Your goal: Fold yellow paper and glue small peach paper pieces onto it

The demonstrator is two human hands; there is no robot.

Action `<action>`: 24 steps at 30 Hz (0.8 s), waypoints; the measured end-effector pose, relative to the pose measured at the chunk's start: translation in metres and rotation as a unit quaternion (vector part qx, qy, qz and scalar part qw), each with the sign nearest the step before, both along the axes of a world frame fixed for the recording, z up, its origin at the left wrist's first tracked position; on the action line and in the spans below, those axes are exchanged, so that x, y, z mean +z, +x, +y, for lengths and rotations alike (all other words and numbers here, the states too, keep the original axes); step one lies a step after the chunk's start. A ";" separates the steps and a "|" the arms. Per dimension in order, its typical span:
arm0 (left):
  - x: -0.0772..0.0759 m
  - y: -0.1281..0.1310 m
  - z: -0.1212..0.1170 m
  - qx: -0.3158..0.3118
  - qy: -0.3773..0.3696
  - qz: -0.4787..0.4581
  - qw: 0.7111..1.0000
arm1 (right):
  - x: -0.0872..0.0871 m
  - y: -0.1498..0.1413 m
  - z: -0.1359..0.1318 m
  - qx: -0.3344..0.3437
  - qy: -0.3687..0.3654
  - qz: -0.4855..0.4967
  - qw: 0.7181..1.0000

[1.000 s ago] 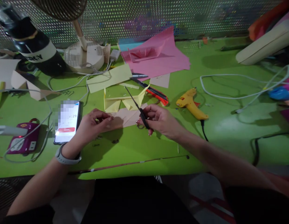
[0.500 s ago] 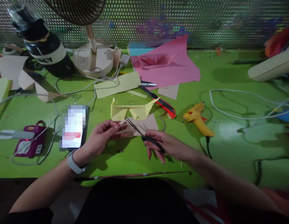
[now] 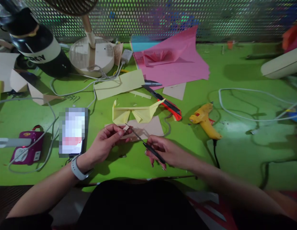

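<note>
Scissors (image 3: 154, 152): gripped in our right hand (image 3: 163, 149), right of the phone (image 3: 73, 131), long axis slanting away and phoneward, tips at the scrap (image 3: 126, 127). Scrap: pinched in our left hand (image 3: 106, 140), nearer the phone

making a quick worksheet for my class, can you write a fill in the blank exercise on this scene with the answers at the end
The ____ hand holds the scissors.
The glue gun is coloured ____.
The phone lies to the ____ of the glue gun.
The tabletop is coloured ____.

Missing words: right; yellow; left; green
</note>
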State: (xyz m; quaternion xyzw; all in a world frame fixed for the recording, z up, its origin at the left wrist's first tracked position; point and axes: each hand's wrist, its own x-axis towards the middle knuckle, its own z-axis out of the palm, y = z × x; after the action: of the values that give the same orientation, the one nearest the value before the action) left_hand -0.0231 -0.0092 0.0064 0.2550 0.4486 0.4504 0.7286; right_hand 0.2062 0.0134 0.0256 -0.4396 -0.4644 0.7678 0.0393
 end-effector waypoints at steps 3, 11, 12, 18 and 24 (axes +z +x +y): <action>-0.003 0.002 -0.002 -0.001 0.019 -0.006 1.000 | -0.002 0.001 -0.003 -0.004 0.011 -0.002 1.000; -0.004 0.003 -0.004 0.002 0.038 -0.009 0.999 | -0.006 0.000 -0.011 -0.008 0.041 -0.008 0.999; -0.004 0.003 -0.004 0.002 0.037 -0.005 0.999 | -0.006 0.000 -0.011 -0.008 0.039 -0.007 0.999; -0.004 0.002 -0.005 -0.004 0.048 -0.007 0.999 | -0.009 0.000 -0.010 -0.014 0.033 0.004 0.999; -0.007 0.001 -0.006 -0.008 0.059 0.023 0.998 | -0.013 -0.001 -0.011 -0.034 0.025 0.023 0.999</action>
State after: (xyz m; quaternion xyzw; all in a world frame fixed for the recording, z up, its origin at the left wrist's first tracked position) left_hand -0.0225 -0.0151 -0.0002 0.3111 0.4360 0.4641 0.7055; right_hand 0.2049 0.0025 0.0130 -0.4362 -0.4669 0.7643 0.0874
